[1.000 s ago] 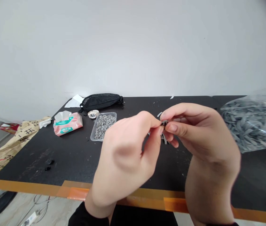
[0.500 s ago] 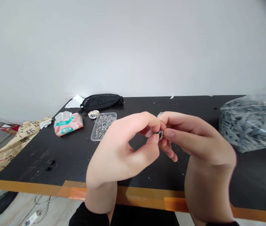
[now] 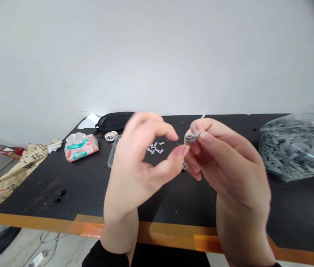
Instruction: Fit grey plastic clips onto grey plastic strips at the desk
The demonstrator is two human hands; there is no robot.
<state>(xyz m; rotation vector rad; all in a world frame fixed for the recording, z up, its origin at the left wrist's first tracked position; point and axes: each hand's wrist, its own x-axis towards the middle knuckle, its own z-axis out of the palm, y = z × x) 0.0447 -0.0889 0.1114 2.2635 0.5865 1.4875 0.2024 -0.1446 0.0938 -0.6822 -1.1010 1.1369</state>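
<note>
Between the thumb and fingers of my right hand (image 3: 226, 163) is a small looped grey strap piece (image 3: 191, 138), pinched above the black table (image 3: 70, 178). My left hand (image 3: 143, 159) is just left of it, slightly blurred, with thumb and index finger apart and nothing seen between them. Behind the hands, several small grey pieces (image 3: 154, 150) lie on the table. A clear plastic tray (image 3: 110, 160) is mostly hidden behind my left hand. At the right rests a clear bag of grey straps (image 3: 298, 148).
A pink tissue pack (image 3: 82, 148), a white roll (image 3: 110, 136) and a black mesh pouch (image 3: 112, 121) are at the back left. Small black bits (image 3: 57, 200) lie near the left front. Orange-brown tape (image 3: 46, 222) runs along the front edge.
My left thumb and index finger have come apart and away from the grey piece. My right hand has risen slightly, still pinching it. The loose grey pieces behind have come into view.
</note>
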